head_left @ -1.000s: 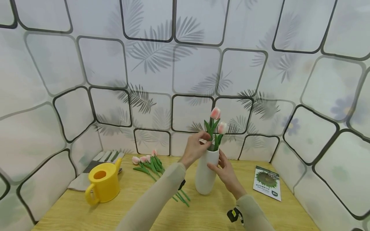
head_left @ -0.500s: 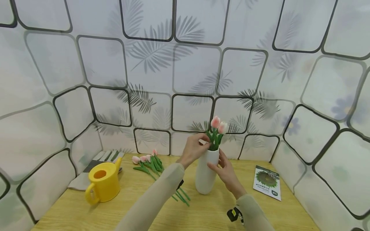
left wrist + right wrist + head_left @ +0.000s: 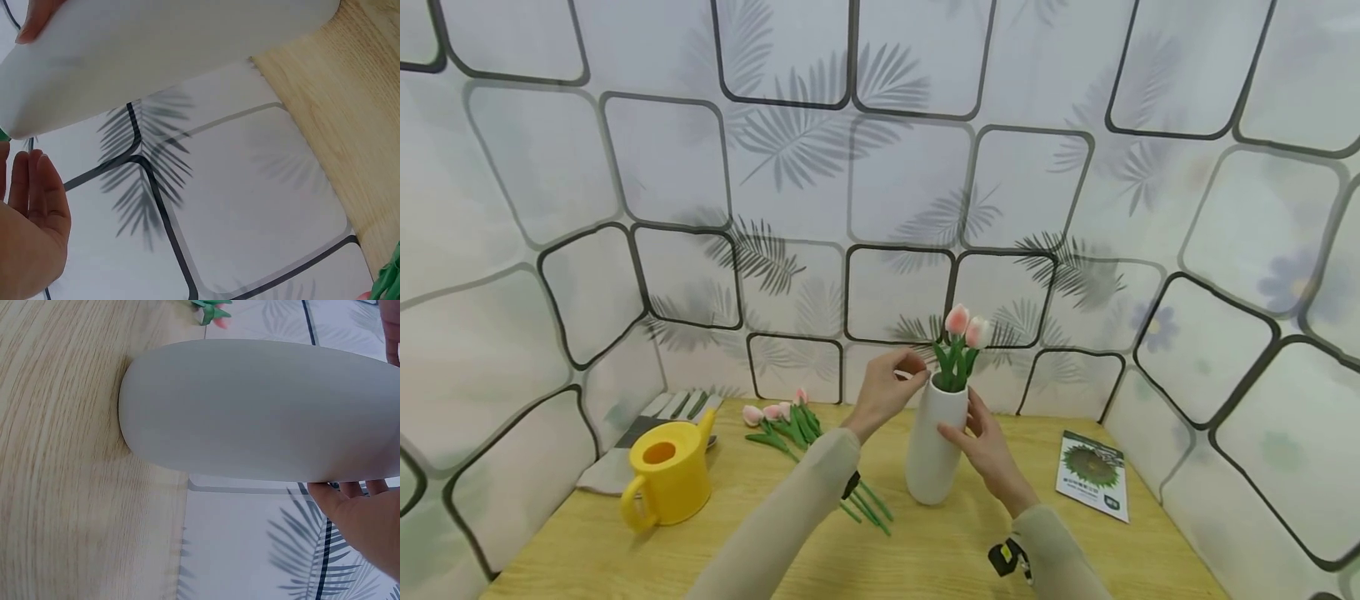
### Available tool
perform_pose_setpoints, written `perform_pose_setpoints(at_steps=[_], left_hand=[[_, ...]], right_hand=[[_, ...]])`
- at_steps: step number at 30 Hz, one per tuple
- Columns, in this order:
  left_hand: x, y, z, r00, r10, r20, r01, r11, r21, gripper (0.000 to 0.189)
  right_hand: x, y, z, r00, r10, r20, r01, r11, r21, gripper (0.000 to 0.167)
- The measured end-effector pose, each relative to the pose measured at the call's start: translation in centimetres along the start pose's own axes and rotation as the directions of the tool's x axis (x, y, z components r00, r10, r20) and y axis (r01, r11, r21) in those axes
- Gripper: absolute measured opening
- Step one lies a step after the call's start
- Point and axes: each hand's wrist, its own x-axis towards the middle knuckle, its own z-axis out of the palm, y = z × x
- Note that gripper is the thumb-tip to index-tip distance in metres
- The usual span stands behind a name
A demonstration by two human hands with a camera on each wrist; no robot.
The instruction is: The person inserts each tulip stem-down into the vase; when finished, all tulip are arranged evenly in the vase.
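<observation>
A tall white vase (image 3: 937,442) stands upright on the table, with two pink-and-white tulips (image 3: 957,321) in its mouth, their green leaves just over the rim. My right hand (image 3: 987,446) holds the vase's upper right side; in the right wrist view its fingers (image 3: 350,487) wrap behind the vase wall. Just left of the rim is my left hand (image 3: 891,387), loosely bent, with nothing between finger and thumb. The left wrist view shows that hand (image 3: 31,231) beside the vase (image 3: 156,56), apart from the tulips.
Several more tulips (image 3: 797,425) lie on the table (image 3: 760,533), their stems running under the left forearm. A yellow watering can (image 3: 673,479) stands at left before a folded grey-and-white cloth (image 3: 606,473). A sunflower packet (image 3: 1093,473) lies at right, near the patterned wall.
One tulip has sunk lower into the vase beside the other. My left hand has let go of it and drawn back left. The right hand stays on the vase.
</observation>
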Motion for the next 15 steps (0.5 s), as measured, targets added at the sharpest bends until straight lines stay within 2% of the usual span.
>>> perform_pose_setpoints(at_steps=[7, 11, 15], left_hand=[[-0.3, -1.0, -0.9, 0.999, -0.031, -0.016, 0.029, 0.995, -0.097, 0.004], [-0.9, -1.9, -1.5, 0.996, -0.091, -0.007, 0.089, 0.984, -0.152, 0.005], [-2.4, -2.6, -2.4, 0.984, -0.179, 0.014, 0.179, 0.967, -0.180, 0.008]], right_hand=[[-0.1, -0.4, -0.1, 1.000, 0.008, 0.013, -0.008, 1.000, 0.002, 0.088], [0.1, -0.3, -0.1, 1.000, 0.009, 0.015, -0.009, 1.000, 0.002, 0.088], [0.1, -0.1, 0.0, 1.000, 0.013, 0.007, -0.013, 1.000, 0.005, 0.088]])
